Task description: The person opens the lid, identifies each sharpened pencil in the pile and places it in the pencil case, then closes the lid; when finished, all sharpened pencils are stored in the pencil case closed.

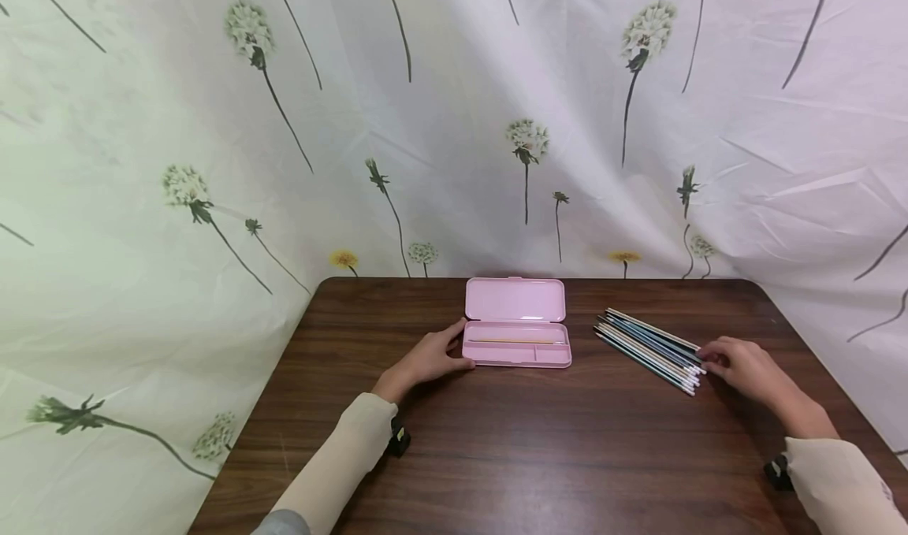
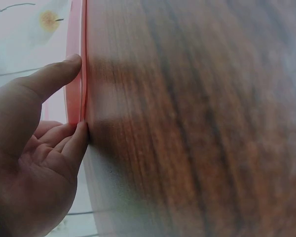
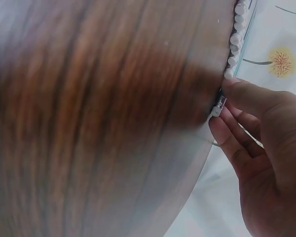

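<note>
A pink pencil case (image 1: 516, 354) lies open on the table, its lid (image 1: 515, 299) folded back towards the curtain. One yellowish pencil (image 1: 507, 341) lies in its long compartment. My left hand (image 1: 429, 355) holds the case's left end, thumb on the front side and fingers at the left edge. On the right, several pencils (image 1: 649, 350) lie in a slanted, fanned bunch, white eraser ends towards my right hand (image 1: 745, 369). That hand pinches one pencil (image 3: 218, 107) by its eraser end, between thumb and fingers, at the bunch's edge.
The dark brown wooden table (image 1: 553, 456) has rounded far corners. A white curtain (image 1: 454, 125) printed with dandelions hangs right behind it and along both sides. Dark wrist cameras sit under both sleeves.
</note>
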Demonstrator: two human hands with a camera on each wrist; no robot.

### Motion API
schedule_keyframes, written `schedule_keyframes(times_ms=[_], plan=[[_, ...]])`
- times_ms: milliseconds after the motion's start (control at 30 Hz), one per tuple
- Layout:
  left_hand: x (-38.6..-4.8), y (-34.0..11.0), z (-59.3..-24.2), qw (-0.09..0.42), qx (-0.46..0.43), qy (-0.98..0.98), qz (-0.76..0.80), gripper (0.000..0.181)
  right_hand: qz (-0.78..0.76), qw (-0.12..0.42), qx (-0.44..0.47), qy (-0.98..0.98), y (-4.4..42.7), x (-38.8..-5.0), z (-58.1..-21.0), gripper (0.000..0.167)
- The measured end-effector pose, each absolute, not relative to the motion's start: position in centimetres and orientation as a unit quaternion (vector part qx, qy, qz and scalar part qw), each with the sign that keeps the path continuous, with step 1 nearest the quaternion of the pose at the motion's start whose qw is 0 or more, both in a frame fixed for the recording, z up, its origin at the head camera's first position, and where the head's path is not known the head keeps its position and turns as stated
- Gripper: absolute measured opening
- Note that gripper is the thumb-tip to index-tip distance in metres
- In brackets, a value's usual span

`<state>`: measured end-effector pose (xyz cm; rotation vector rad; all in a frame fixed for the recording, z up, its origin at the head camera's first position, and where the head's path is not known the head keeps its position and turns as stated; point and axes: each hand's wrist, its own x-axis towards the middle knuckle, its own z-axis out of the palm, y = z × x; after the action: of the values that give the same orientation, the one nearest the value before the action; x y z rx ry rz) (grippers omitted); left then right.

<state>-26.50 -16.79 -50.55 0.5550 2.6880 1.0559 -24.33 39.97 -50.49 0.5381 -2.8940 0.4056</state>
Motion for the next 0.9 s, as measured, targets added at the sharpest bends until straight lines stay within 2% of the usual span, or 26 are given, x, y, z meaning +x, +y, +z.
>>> schedule_keyframes(times_ms=[467,900], plan=[[-26.52,-16.73,-50.53,0.099,0.191,0.911,0.352,0.091,0.128,0.095,0.160,-0.974,39.83,-24.29,-50.53,0.011],[-26.48,-16.66,-50.41,0.103,0.178,0.913,0.352,0.091,0.131,0.199,0.214,-0.947,39.42,-24.64,-49.92,0.016]])
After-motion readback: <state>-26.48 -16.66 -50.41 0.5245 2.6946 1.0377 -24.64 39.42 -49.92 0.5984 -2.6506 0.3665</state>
